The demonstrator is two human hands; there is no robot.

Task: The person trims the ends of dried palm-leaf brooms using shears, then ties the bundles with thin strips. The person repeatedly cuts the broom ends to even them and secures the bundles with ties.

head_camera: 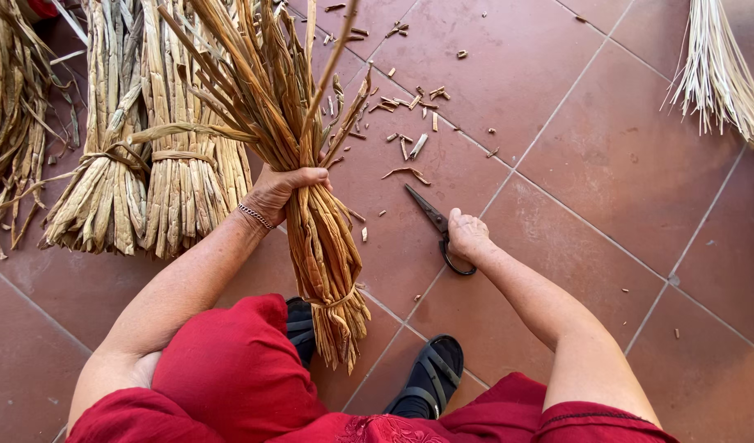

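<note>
My left hand (280, 191) grips a tied bundle of dried plant strips (323, 246) around its middle, holding it upright over my knees; its bound end hangs down near my feet. My right hand (467, 235) reaches down to the tiled floor and closes on the handle of black scissors (430, 218), whose blades lie on the floor pointing away from me.
Two more tied bundles (147, 180) lie on the floor at the left, with looser dried stalks (11, 123) beyond them. Pale thin straw (717, 78) fans out at the top right. Small cut scraps (410, 102) are scattered on the red tiles (607, 164). My sandalled feet (430, 377) are below.
</note>
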